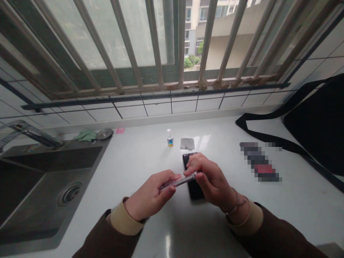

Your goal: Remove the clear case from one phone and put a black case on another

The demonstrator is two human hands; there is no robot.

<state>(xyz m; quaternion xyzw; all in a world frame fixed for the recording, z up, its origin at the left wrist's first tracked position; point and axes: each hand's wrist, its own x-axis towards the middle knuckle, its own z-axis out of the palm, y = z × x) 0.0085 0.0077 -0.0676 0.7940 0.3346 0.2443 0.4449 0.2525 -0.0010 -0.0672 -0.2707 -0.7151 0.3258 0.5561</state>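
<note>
Both my hands meet over the white counter and hold a thin clear sheet edge-on between them. My left hand pinches its left end with thumb and fingers closed. My right hand grips its right end, fingers curled. Directly beneath lies a black phone, partly covered by my right hand. Just beyond the phone stand a small white bottle with a yellow and blue label and a small grey square packet.
A steel sink with a tap fills the left. A green cloth and a metal drain cover lie at its back edge. A black bag with a strap sits at the right, beside a blurred-out object. Barred window behind.
</note>
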